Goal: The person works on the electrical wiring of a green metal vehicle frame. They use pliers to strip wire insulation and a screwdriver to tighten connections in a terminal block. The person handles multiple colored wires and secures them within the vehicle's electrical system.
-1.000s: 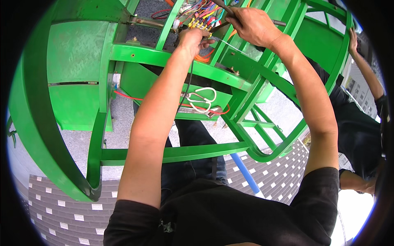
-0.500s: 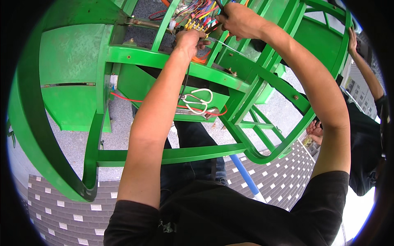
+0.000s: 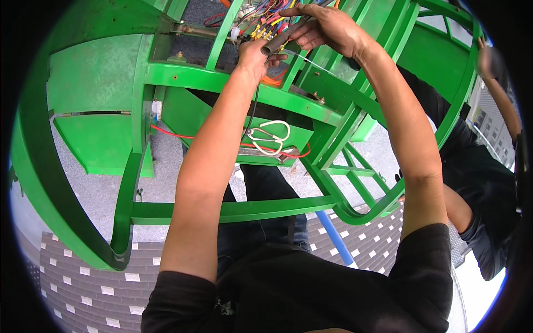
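At the top centre, my left hand reaches into the green frame beside yellow terminals. Its fingers are curled and partly hidden, so what they hold does not show. A dark hollow tube slants over that hand, its open end toward me. My right hand is at the tube's upper part, fingers spread around it and the index stretched to the left. Below my left hand hangs a thin black cable. Bundled coloured wires lie behind the tube.
White-handled scissors and a red wire lie on the green frame's lower box. A green crossbar runs between my legs and the wiring. At the right, another person in dark clothing touches the frame. A blue pole stands below.
My right hand has loosened from a closed grip and spread its fingers. The dark tube has tilted lower, its open end now over my left hand. The other person has leaned closer.
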`<state>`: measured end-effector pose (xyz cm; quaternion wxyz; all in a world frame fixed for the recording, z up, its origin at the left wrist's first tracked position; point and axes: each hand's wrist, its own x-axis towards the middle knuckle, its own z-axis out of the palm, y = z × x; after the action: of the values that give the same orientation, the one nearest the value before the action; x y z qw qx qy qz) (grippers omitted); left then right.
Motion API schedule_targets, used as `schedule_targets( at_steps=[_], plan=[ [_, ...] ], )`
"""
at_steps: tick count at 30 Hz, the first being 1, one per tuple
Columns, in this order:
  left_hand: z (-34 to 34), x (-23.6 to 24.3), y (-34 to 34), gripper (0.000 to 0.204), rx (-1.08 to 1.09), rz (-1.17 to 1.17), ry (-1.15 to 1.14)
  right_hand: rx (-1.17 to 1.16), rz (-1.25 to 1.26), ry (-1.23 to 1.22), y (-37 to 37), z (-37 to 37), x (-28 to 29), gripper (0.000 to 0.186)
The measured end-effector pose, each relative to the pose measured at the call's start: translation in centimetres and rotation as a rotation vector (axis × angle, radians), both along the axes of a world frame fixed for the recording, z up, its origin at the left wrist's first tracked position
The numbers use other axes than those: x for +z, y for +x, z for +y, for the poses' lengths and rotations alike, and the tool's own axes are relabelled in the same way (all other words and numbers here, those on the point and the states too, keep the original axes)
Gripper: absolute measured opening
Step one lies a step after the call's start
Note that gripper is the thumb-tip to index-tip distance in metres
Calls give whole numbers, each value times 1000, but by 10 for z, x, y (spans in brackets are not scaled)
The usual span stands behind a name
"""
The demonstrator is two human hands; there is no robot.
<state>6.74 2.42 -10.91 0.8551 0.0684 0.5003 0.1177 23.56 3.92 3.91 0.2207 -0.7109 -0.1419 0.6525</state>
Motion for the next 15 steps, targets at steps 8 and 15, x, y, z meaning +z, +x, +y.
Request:
schedule_targets(
  at_steps=[8, 15],
  plan=[
    [3, -5, 4, 21, -100, 68, -9, -78, -271, 464, -31, -44, -19, 44],
    [-3, -6, 6, 18, -71, 92, 23, 604, -1559, 1063, -49, -35, -9, 38]
  ],
)
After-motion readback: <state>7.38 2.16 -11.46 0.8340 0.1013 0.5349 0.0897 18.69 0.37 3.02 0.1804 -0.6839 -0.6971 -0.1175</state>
